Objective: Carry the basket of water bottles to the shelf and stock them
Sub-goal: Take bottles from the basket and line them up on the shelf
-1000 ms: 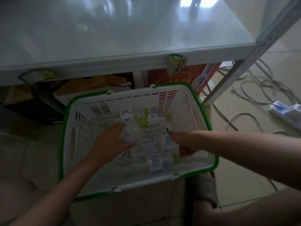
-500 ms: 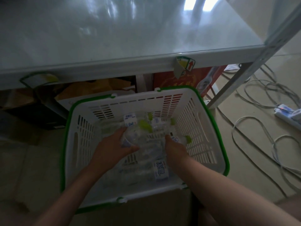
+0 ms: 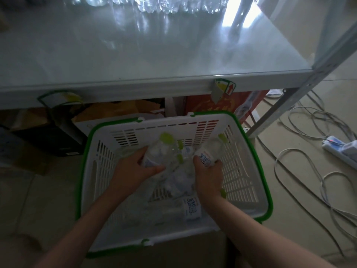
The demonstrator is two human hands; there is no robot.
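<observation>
A white basket with a green rim (image 3: 249, 182) stands on the floor below the white shelf (image 3: 154, 55). Several clear water bottles with green caps lie inside it. My left hand (image 3: 133, 171) grips one bottle (image 3: 160, 149), raised with its cap pointing to the shelf. My right hand (image 3: 209, 176) holds a second bottle (image 3: 210, 149) by its labelled middle, cap up near the basket's far right corner. Another bottle (image 3: 185, 209) lies flat on the basket floor between my arms. A row of bottles (image 3: 173, 4) stands at the back of the shelf.
Under the shelf sit cardboard boxes (image 3: 116, 113) and a red carton (image 3: 222, 105). A metal shelf post (image 3: 301, 86) slants down at the right. Loose white cables (image 3: 309, 171) and a power strip (image 3: 340, 149) lie on the floor to the right.
Both hands have closed on bottles and lifted them out of the pile toward the basket's far side. The view has tilted up, showing more of the shelf.
</observation>
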